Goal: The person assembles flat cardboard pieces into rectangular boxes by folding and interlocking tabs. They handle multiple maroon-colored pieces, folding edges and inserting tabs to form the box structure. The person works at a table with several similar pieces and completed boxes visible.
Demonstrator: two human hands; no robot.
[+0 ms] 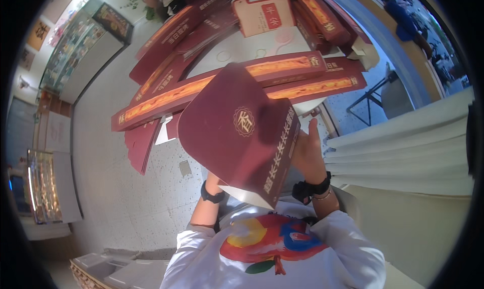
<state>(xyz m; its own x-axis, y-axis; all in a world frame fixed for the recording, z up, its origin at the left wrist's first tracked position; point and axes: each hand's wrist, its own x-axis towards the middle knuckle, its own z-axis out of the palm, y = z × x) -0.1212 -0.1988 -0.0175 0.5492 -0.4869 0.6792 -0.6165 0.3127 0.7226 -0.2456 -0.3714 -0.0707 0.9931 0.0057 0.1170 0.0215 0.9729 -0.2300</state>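
A maroon cardboard box (217, 122) with a large rounded flap and a printed side panel is held up in front of my chest. My right hand (308, 150) grips its right side, thumb standing up along the edge and the other fingers hidden behind the card. Below the box's lower left edge, only the base of my left hand (213, 182) shows; it holds the box from behind, its fingers out of sight. A pale inner face (247, 195) of the card shows at the bottom edge.
Long maroon boxes with a food picture, such as this long box (146, 111), lie across the white table (201, 65). Flat maroon cartons (141, 145) hang over its left edge. A cream carton (264, 15) stands at the back. White curtains (403, 142) hang at right.
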